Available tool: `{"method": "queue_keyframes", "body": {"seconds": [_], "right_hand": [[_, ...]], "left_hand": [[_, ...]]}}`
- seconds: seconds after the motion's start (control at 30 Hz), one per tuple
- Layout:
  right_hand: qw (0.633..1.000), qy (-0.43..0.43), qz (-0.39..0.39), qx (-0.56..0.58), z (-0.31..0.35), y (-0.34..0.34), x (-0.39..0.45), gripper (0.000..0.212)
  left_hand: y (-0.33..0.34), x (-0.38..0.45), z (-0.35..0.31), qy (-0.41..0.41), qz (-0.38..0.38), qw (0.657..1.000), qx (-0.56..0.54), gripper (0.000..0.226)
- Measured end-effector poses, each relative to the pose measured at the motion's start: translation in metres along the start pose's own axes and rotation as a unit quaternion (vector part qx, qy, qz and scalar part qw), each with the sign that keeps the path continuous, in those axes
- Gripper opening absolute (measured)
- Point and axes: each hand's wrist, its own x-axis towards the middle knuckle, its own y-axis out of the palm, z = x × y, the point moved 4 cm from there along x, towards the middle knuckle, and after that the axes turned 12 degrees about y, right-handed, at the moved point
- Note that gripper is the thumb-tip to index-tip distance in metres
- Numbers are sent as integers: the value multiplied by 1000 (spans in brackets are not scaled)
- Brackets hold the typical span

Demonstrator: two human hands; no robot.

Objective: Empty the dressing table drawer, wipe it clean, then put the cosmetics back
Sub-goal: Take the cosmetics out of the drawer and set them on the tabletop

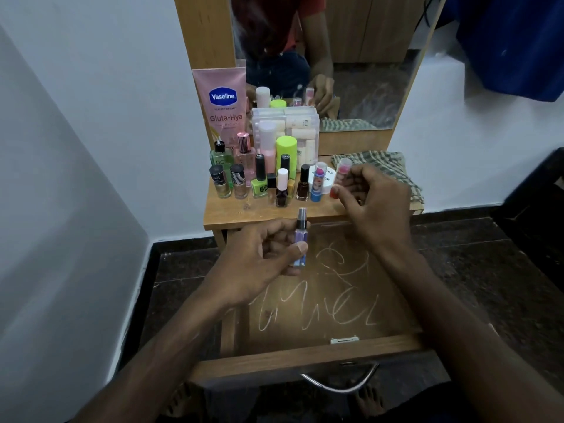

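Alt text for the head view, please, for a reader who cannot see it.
Over an open, emptied wooden drawer, the left hand holds a small purple spray bottle and the right hand pinches a red-based lip balm. Nail polishes and bottles crowd the dressing table top, beside a checked cloth.

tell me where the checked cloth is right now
In the head view, the checked cloth lies on the dressing table top at its right end, below the mirror, just behind the right hand.

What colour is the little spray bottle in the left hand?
Purple, with a black top; head view shows the spray bottle clearly.
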Motion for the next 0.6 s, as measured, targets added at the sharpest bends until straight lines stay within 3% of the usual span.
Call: {"method": "queue_keyframes", "body": {"seconds": [0.3, 0.37, 0.43, 0.53, 0.6], "right_hand": [[999, 20, 21, -27, -2, 10, 0, 35], [999, -1, -15, -41, 3, -6, -8, 41], [999, -25, -48, 3, 12, -21, -25, 32], [991, 8, 99, 91, 29, -5, -52, 22], [978, -2, 182, 104, 40, 11, -65, 25]], "left_hand": [[-19, 2, -3, 68, -152, 984, 60, 36], [-23, 2, -4, 86, -179, 977, 74, 39], [-27, 3, -3, 81, -193, 975, 74, 42], [-30, 5, 1, 47, -183, 982, 12, 42], [-31, 4, -1, 55, -164, 984, 42, 39]]}}
